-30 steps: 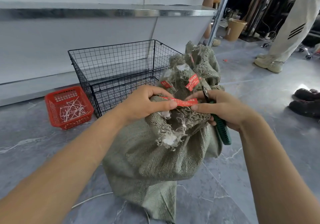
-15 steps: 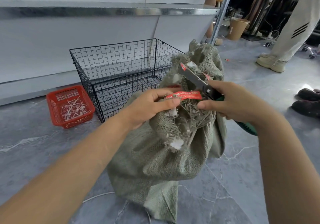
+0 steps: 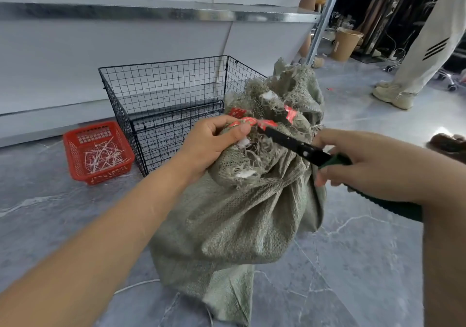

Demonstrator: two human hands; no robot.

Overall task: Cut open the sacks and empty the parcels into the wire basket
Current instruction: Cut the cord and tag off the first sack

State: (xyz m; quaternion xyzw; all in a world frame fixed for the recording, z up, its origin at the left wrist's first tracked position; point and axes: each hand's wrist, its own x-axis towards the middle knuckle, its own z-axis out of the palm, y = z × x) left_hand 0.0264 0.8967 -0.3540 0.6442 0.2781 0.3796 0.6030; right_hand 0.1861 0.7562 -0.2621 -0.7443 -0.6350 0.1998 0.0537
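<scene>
A grey-green woven sack (image 3: 239,215) stands on the floor in front of me, its frayed neck bunched and bound by a red tie (image 3: 254,122). My left hand (image 3: 214,145) pinches the red tie and the sack's neck. My right hand (image 3: 373,162) grips a green-handled tool (image 3: 297,145); its dark blades point left and their tip touches the red tie. The black wire basket (image 3: 164,94) sits behind the sack, to the left, and looks empty. No parcels show; the sack hides them.
A red plastic crate (image 3: 75,155) with several cut white ties lies left of the basket. A white shelf unit (image 3: 126,13) runs behind. A person's legs (image 3: 418,54) and a brown paper bin (image 3: 345,44) stand at the far right. Dark shoes (image 3: 448,145) lie by my right hand.
My right hand has swung the tool down and to the right, so the blades now point left at the red tie. My left hand keeps its pinch on the tie.
</scene>
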